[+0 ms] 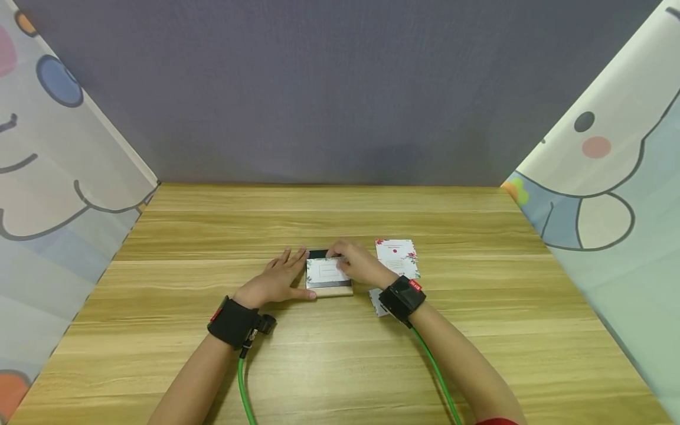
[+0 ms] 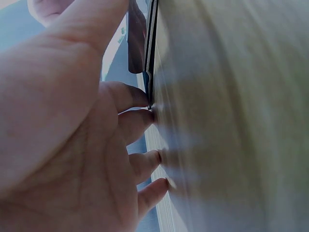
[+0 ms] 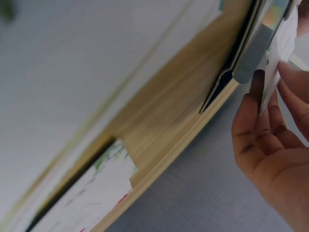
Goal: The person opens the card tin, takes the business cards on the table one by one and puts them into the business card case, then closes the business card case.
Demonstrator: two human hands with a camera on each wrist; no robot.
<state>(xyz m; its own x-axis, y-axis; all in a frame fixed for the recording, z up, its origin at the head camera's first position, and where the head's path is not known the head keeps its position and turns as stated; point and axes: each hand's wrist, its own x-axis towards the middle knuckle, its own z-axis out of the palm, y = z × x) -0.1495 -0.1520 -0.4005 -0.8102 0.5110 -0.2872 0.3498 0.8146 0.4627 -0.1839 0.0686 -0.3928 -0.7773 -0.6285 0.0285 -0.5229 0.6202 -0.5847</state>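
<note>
A flat card case (image 1: 334, 292) lies on the table, its silvery lower edge and black upper part showing. Over it is a white card (image 1: 320, 270) printed with flowers. My right hand (image 1: 358, 264) pinches this card near its upper right, thumb against the fingers; the right wrist view shows the card (image 3: 281, 46) tilted beside the grey rounded end of the case (image 3: 252, 58). On the left side, my left hand (image 1: 278, 283) rests with spread, straight fingers, the thumb at the case's lower left corner and a fingertip at its upper left.
To the right, a white flowered card (image 1: 397, 251) lies on the wooden table (image 1: 329, 366); another printed white piece (image 1: 376, 302) is partly hidden under the right wrist. A grey panel (image 1: 329, 94) rises behind the table. Green cables (image 1: 244, 389) trail from both wrist bands.
</note>
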